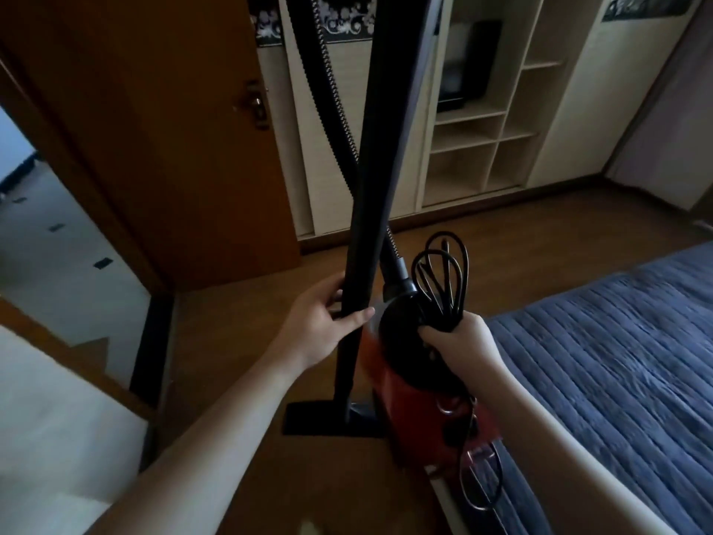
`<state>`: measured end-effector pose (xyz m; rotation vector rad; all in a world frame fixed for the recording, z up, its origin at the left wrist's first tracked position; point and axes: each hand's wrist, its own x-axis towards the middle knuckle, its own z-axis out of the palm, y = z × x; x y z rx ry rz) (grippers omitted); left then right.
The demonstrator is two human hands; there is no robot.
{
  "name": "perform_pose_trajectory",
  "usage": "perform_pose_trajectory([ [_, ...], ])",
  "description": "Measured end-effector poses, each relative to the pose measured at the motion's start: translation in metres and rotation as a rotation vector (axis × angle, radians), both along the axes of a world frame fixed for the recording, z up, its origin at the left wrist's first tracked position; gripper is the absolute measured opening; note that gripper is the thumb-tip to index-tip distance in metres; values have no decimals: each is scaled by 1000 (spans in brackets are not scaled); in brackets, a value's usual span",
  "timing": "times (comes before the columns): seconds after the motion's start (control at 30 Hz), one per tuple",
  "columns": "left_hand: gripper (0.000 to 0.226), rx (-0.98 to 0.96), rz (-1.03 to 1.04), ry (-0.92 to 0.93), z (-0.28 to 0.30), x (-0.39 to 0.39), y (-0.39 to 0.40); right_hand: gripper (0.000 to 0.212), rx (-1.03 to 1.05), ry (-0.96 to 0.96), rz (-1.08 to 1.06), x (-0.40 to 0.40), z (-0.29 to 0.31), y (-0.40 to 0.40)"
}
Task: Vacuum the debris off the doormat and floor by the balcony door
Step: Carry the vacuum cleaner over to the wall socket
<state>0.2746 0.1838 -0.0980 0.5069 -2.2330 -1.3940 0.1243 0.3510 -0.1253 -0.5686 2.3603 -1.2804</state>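
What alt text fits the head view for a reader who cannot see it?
A person's left hand grips a black vacuum wand while the right hand holds a coiled cord against the red vacuum body, beside a blue bed.

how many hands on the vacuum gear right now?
2. The left hand grips the black wand partway up. The right hand holds the coiled power cord bunched against the top of the red vacuum body.

glossy red plastic vacuum (420, 411), quilted cloth bedspread (617, 361)
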Motion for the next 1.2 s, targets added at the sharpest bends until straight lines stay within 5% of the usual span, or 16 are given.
perform_pose_trajectory([
  [0.63,39,57,58,80,-21,-47,-277,16,34,-68,-10,-44,2,-275],
  [1.2,32,50,15,38,-34,-283,-421,12,60,-112,-74,-260,-8,-412],
])
